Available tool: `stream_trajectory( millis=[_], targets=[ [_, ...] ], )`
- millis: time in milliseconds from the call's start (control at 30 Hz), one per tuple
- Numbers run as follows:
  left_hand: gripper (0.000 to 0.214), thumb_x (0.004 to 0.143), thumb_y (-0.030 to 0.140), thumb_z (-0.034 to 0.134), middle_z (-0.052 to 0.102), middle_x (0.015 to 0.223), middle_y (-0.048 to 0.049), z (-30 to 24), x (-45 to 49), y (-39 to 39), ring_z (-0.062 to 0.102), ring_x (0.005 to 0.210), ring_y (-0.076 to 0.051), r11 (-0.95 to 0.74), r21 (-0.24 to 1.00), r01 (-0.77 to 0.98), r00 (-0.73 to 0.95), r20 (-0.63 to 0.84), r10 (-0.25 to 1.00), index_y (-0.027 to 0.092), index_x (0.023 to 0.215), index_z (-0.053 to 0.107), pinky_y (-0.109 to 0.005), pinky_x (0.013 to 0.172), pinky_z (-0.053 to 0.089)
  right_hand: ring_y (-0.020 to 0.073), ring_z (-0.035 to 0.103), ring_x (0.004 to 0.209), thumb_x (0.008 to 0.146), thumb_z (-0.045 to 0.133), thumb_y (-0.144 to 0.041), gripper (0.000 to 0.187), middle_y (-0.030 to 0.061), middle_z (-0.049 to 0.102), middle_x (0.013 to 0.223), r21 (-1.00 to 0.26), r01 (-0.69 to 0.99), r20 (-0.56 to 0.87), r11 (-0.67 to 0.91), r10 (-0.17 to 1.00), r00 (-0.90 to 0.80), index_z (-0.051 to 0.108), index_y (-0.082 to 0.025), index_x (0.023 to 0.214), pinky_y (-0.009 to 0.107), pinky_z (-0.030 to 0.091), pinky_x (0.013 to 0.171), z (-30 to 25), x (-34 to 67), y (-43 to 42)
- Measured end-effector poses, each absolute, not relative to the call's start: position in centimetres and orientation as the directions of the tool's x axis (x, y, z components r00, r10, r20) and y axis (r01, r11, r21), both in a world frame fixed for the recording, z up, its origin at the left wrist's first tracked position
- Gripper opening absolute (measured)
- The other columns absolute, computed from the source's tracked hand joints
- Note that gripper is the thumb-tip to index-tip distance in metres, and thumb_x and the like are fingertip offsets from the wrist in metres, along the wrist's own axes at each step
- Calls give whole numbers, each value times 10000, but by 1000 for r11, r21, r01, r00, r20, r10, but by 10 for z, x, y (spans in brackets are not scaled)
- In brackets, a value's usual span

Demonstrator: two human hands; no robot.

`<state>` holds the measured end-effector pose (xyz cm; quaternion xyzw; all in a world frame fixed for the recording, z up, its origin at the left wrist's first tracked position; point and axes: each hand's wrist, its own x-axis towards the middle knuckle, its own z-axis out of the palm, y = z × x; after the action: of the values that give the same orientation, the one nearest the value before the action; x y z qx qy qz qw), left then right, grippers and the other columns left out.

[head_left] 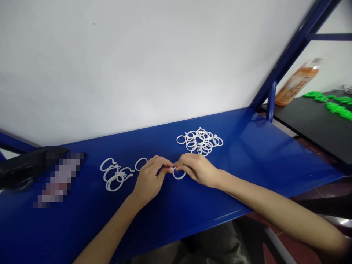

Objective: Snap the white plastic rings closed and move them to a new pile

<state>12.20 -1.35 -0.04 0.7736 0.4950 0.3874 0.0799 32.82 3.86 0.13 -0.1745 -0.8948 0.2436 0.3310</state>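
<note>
My left hand (151,175) and my right hand (197,169) meet above the blue table. Both pinch a white plastic ring (179,177), which looks like a shower curtain ring, at its top. Fingertips hide its join, so I cannot tell whether the ring is fastened. Just left of my left hand lies another white ring (140,163), partly covered by that hand. Farther left is a small group of white rings (114,183) with gaps in their loops. Behind my right hand sits a tangled pile of white rings (202,142), several with small knobs.
The blue metal table (176,220) runs against a pale wall. A black plastic bag (16,168) lies at the left, beside a blurred-out patch. At the right, a blue frame post (286,55) rises near a dark table (310,124) bearing an orange drink bottle (297,84) and green pieces (338,110).
</note>
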Motion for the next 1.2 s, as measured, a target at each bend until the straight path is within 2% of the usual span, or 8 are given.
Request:
stream_trajectory(
  millis=[133,200,300,433,667,900,1033,1200],
  targets=[
    [124,950,287,570,729,963,-29,-3,111,-4,657,915,-211,-378,357,854,208,432,878,208,982,660,-369,860,514,186,670,926,1039,465,-241,219,93,715,1007,-455,247,555,855,489,-673,666,-162,1072,330,560,829,-1,333,58],
    [189,956,232,505,721,1063,-58,-2,100,0,635,1002,-254,-282,234,930,180,379,908,199,1055,663,-429,911,491,193,666,935,1030,484,-245,226,102,700,1037,-416,360,608,835,550,-573,682,-160,1099,334,557,827,-1,340,72],
    [369,894,108,433,687,1175,-84,1,80,3,597,1076,-297,-156,79,985,129,270,954,196,1176,655,-467,910,475,180,645,787,1001,529,-258,226,103,670,1026,-373,609,622,700,676,-396,721,-164,1077,321,541,723,0,357,94],
    [429,876,121,427,659,1226,-102,4,63,4,571,1126,-325,-81,-6,997,81,107,991,201,1227,658,-489,916,462,168,609,689,956,563,-236,213,90,666,930,-353,792,534,499,802,-267,755,-159,1007,314,510,687,1,378,113],
    [367,959,224,387,679,1143,-94,2,62,5,605,1067,-302,-82,10,997,81,81,993,239,1184,676,-447,864,448,177,615,711,904,570,-213,221,90,687,936,-348,841,461,414,857,-231,764,-164,1000,322,498,695,2,381,116],
    [208,966,302,468,719,960,-37,8,72,4,637,948,-262,-93,115,989,80,110,991,248,973,670,-395,814,409,182,617,729,961,529,-274,250,97,679,948,-358,777,595,517,768,-238,747,-162,1008,343,518,711,12,374,103],
    [140,938,297,506,697,813,-12,9,90,-1,636,780,-219,-95,206,974,45,235,971,231,874,611,-365,779,405,184,637,822,998,520,-300,247,96,671,973,-400,609,594,685,700,-397,724,-169,1043,322,527,737,14,358,80],
    [179,901,293,526,604,630,22,3,116,-10,559,620,-178,-141,301,943,-4,433,901,233,734,499,-319,685,400,159,656,815,959,625,-385,238,57,696,953,-598,376,398,708,669,-627,698,-178,1051,296,527,756,7,332,49]
  ],
)
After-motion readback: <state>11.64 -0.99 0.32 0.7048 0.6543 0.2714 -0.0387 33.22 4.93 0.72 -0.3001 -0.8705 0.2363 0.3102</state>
